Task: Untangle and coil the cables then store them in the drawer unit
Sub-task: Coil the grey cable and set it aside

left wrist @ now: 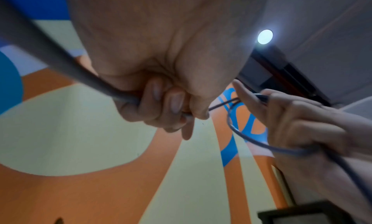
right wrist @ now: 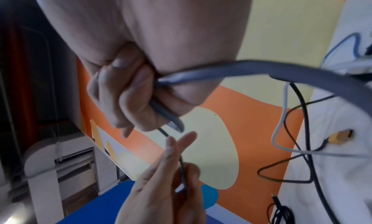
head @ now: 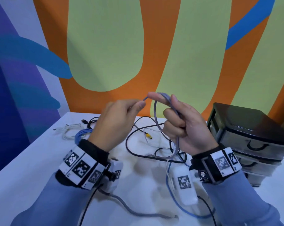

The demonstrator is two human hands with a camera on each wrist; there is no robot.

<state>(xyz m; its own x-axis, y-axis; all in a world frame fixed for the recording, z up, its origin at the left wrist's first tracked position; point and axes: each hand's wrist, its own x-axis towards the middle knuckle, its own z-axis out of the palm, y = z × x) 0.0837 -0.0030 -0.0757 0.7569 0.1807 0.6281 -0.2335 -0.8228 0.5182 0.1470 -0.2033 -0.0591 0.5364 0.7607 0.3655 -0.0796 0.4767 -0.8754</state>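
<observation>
A grey-lilac cable (head: 155, 111) is held above the white table (head: 32, 162). My right hand (head: 175, 118) grips its gathered loops in a fist, index finger raised with the cable over it. My left hand (head: 138, 104) pinches the cable's free end just to the left. In the left wrist view my left hand (left wrist: 193, 114) pinches the thin end, and the loop (left wrist: 251, 141) runs into my right hand (left wrist: 298, 125). In the right wrist view my right hand (right wrist: 130, 100) is curled round the cable (right wrist: 165, 112). The black drawer unit (head: 245, 137) stands at the right, drawers closed.
Tangled black cables (head: 136, 152) and a white cable with a yellow plug (head: 148, 136) lie mid-table under my hands. At the back left lie a blue coil (head: 82, 134), a white cable (head: 69, 131) and a black cable (head: 89, 123). The painted wall stands close behind.
</observation>
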